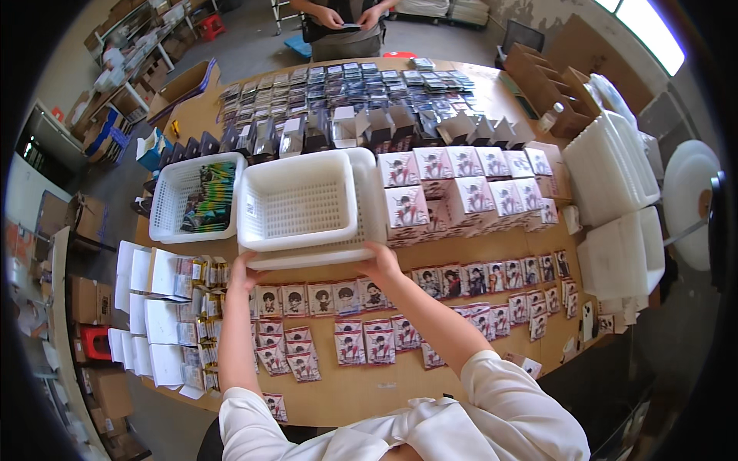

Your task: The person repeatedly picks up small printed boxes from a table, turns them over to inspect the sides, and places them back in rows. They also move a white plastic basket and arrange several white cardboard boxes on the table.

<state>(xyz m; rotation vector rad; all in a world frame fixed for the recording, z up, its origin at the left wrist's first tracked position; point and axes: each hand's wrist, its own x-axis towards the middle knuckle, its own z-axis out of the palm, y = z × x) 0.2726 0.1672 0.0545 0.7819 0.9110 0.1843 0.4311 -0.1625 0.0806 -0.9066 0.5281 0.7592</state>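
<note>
Both my arms reach forward to a large white plastic basket (pixel 369 223) in the middle of the table. A smaller white basket (pixel 298 240) with slotted walls sits in it, with nothing inside. My left hand (pixel 244 272) grips the near left corner of the large basket's rim. At the near right corner, my right hand (pixel 379 263) has hold of the same rim; its fingertips are partly hidden. Just left stands another white basket (pixel 159 201) with green and orange packets (pixel 211 196). Below my hands lie rows of flat packets with cartoon figures (pixel 323 298).
White printed boxes (pixel 461 196) are stacked right of the baskets. Open white boxes of packets (pixel 165 323) line the left edge. Dark open boxes (pixel 315 132) and small stacks (pixel 354 88) fill the far side. Nested white baskets (pixel 607 161) stand right. A person (pixel 346 27) stands opposite.
</note>
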